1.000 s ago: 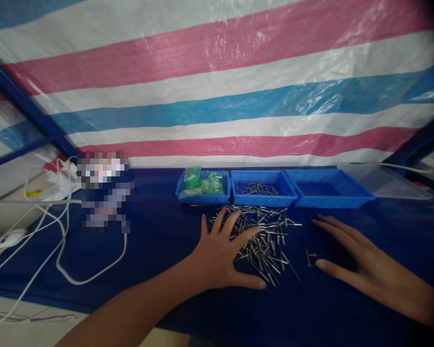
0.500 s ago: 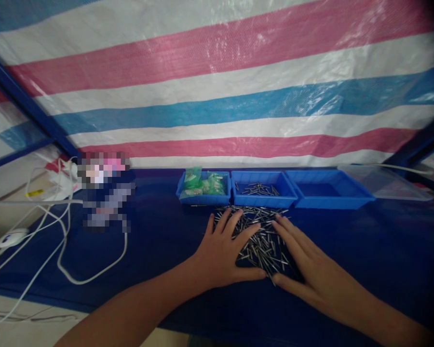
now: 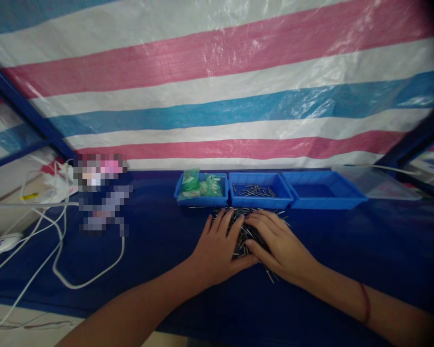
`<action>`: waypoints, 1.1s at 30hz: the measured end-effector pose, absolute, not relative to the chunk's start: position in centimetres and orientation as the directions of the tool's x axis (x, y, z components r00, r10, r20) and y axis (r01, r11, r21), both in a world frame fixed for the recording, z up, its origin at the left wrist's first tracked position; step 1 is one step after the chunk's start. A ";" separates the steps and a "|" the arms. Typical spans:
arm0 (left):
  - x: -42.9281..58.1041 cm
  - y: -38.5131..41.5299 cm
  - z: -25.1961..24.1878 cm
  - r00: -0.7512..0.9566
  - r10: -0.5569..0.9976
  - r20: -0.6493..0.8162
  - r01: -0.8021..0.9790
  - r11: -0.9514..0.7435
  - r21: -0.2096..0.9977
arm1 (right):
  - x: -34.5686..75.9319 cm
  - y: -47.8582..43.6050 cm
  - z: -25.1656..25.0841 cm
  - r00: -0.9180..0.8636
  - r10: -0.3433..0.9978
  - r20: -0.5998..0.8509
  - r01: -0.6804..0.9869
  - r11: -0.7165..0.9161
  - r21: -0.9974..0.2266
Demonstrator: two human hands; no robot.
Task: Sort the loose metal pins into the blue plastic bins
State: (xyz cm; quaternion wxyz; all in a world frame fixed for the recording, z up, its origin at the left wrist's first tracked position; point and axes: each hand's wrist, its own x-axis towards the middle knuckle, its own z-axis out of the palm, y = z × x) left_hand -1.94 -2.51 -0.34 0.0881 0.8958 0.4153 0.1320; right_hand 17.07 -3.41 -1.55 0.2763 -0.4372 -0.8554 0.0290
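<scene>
A heap of thin metal pins, perhaps blind rivets, lies on the blue tabletop. My left hand rests with spread fingers on the heap's left side. Over its right side lies my right hand, fingers stretched out and thumb apart, touching the pieces. Neither hand grips anything. Between the two hands the middle of the heap shows; parts of it are hidden under the palms. Just behind stands a blue bin with some similar metal pieces inside.
Left of that bin, another blue bin holds green plastic bags. A third blue bin stands at the right, beside a clear plastic sheet or lid. White cables run over the table's left. Striped sheeting hangs behind.
My right hand has moved left and inward onto the heap, nearer my left hand. My left hand has shifted slightly left. The pile looks more gathered between them.
</scene>
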 end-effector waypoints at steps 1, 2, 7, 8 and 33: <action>-1.9 -2.5 -0.4 0.623 0.765 0.165 0.719 -0.643 0.266 | 17.0 -3.3 -1.4 -0.468 0.760 0.451 0.729 0.620 -0.290; -1.9 -2.4 -0.4 0.625 0.763 0.168 0.717 -0.645 0.266 | 17.0 -3.2 -1.2 -0.473 0.758 0.449 0.723 0.625 -0.294; -2.0 -2.0 -0.5 0.595 0.786 0.165 0.740 -0.617 0.270 | 17.6 -2.5 -0.6 -0.434 0.755 0.492 0.634 0.644 -0.428; -2.0 -1.9 -0.6 0.588 0.793 0.161 0.747 -0.608 0.269 | 18.0 -2.5 -0.5 -0.404 0.760 0.509 0.613 0.638 -0.466; -1.9 -1.8 -0.4 0.599 0.792 0.117 0.738 -0.603 0.303 | 21.0 -2.8 1.4 -0.596 0.767 0.237 0.684 0.639 -0.351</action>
